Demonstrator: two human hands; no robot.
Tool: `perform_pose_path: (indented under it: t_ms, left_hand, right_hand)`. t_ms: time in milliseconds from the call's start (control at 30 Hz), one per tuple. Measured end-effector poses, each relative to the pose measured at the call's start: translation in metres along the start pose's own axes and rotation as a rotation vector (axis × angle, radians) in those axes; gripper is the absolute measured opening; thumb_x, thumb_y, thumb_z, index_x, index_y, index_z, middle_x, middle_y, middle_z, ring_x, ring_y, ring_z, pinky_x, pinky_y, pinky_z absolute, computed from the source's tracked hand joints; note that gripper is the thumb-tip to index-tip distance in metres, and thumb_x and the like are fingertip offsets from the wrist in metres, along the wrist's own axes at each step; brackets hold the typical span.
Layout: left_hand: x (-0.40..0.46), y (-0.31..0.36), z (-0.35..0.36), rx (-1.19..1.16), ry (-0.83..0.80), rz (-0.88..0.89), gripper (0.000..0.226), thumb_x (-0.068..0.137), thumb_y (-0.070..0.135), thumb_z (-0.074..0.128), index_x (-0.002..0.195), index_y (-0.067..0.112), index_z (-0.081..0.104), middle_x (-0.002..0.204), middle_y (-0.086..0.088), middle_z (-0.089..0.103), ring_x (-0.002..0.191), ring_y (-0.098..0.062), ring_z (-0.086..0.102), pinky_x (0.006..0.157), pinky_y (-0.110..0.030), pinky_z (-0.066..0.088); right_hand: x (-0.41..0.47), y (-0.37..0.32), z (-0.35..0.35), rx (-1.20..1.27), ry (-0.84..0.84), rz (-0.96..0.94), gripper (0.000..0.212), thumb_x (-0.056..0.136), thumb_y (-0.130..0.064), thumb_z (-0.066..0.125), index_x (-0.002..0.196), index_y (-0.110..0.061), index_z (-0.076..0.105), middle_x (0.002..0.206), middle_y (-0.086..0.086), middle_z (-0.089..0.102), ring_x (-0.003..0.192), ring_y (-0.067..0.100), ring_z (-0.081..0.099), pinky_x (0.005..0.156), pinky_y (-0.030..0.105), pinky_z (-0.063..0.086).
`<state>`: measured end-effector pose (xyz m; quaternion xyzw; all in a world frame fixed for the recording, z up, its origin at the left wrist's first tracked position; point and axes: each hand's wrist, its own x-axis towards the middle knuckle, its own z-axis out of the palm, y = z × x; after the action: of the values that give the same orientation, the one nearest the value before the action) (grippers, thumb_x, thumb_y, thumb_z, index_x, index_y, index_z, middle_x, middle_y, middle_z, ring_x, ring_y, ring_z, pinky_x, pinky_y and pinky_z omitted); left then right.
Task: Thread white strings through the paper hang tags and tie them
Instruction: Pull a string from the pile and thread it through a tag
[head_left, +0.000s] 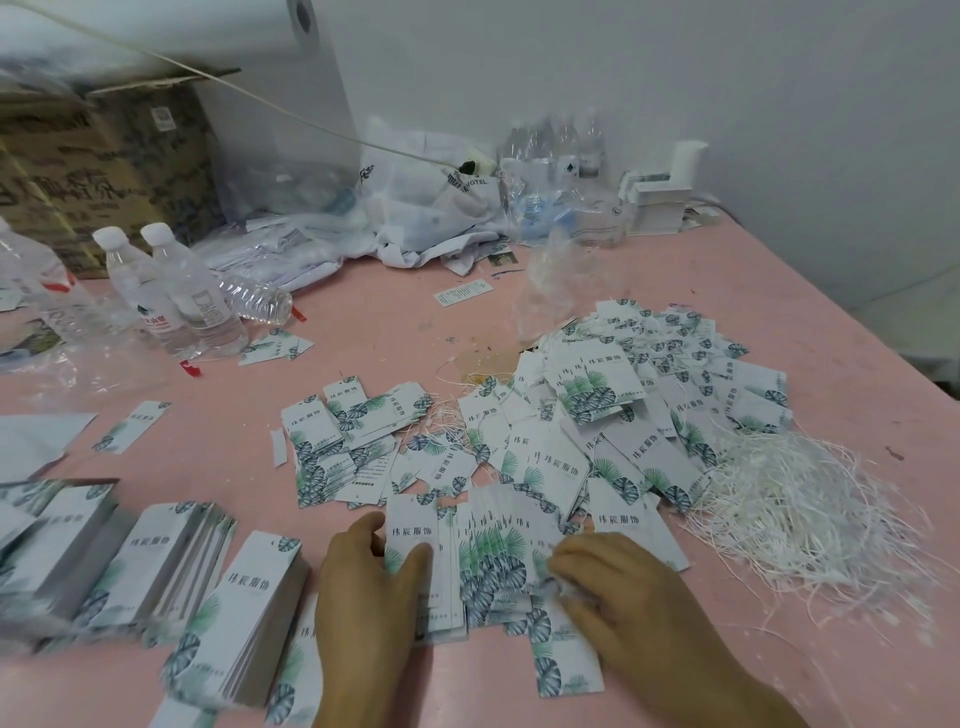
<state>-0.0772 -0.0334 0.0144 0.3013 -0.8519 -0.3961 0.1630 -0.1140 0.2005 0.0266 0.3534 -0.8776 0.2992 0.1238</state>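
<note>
Hang tags (470, 561) lie fanned between both hands. Left hand (371, 587) pinches one; right hand (618, 608) presses flat. Behind, many strung tags (649, 395). Left, unstrung stacks (249, 618) wait.

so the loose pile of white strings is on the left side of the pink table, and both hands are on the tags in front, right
Not quite. The head view shows the pile of white strings on the right side of the pink table, beside the heap of tags. The rest holds: the left hand and right hand are both on the hang tags in front.
</note>
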Motion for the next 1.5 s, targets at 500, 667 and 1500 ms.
perform_pose_path:
  t_ms: [500,667,1500]
  left_hand:
    - [-0.015,0.029,-0.013,-1.113,-0.298,-0.159,0.027,0.096,0.003,0.048,0.120,0.009,0.058,0.088,-0.020,0.074,0.060,-0.024,0.069,0.048,-0.029,0.055]
    - [-0.032,0.041,-0.004,-1.275,-0.504,-0.188,0.055,0.070,-0.011,0.067,0.122,0.003,0.052,0.103,-0.035,0.068,0.080,-0.042,0.072,0.060,-0.039,0.060]
    - [-0.064,0.055,0.026,-1.331,-0.456,-0.195,0.042,0.078,0.010,0.062,0.118,0.023,0.063,0.120,-0.022,0.068,0.106,-0.041,0.067,0.083,-0.048,0.058]
  right_hand:
    - [0.000,0.010,-0.007,0.804,0.350,0.566,0.026,0.093,-0.010,0.057,0.097,-0.028,0.076,0.087,-0.002,0.072,0.083,0.012,0.068,0.072,0.013,0.052]
    - [0.000,0.004,-0.007,0.943,0.290,0.548,0.025,0.092,-0.024,0.055,0.107,-0.026,0.075,0.128,-0.009,0.065,0.125,0.007,0.055,0.094,0.032,0.046]
    - [-0.005,-0.045,0.003,1.113,0.067,0.595,0.023,0.078,0.004,0.067,0.100,-0.001,0.060,0.070,0.005,0.074,0.061,0.008,0.068,0.060,0.014,0.049]
